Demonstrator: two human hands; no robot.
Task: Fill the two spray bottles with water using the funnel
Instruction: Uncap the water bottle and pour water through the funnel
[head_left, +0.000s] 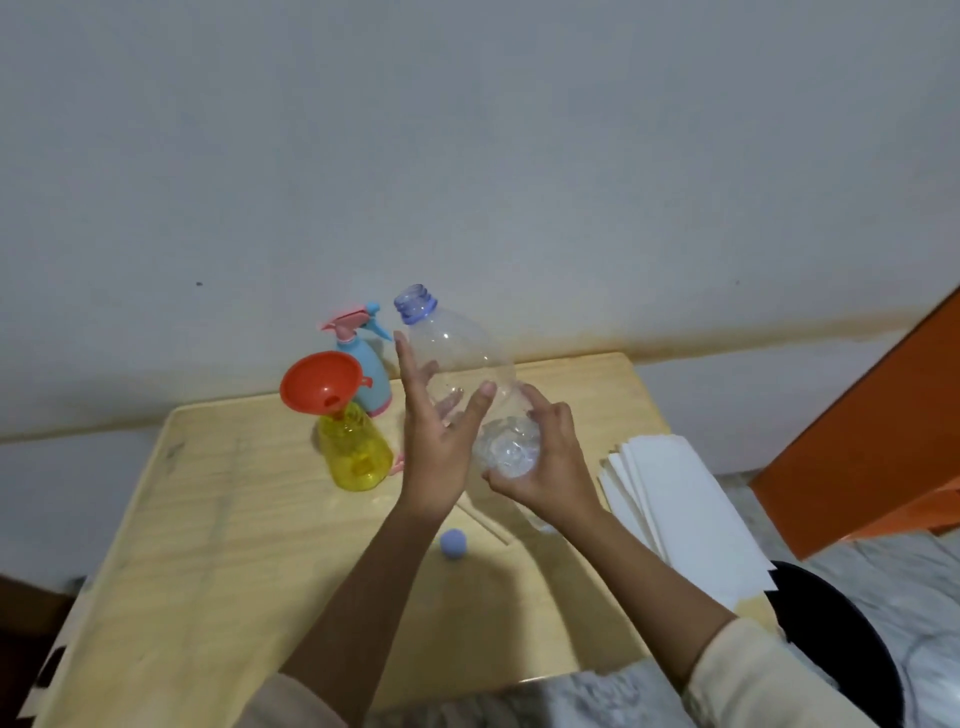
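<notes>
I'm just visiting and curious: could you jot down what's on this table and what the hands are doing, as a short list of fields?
surface: wooden table
right hand: grips the base of a clear plastic bottle, uncapped, mouth pointing up and away
left hand: open, fingers spread against the bottle's side
bottle contents: looks empty
funnel: red funnel sits in the neck of the yellow spray bottle
second spray bottle: blue spray bottle, pink trigger head on, behind the yellow one
cap: blue bottle cap lying on the table
other: stack of white paper at the right edge

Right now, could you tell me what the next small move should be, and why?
Probably set the clear bottle down: it looks empty, uncapped, held upright by the right hand. The funnel sits in the yellow spray bottle.
</notes>
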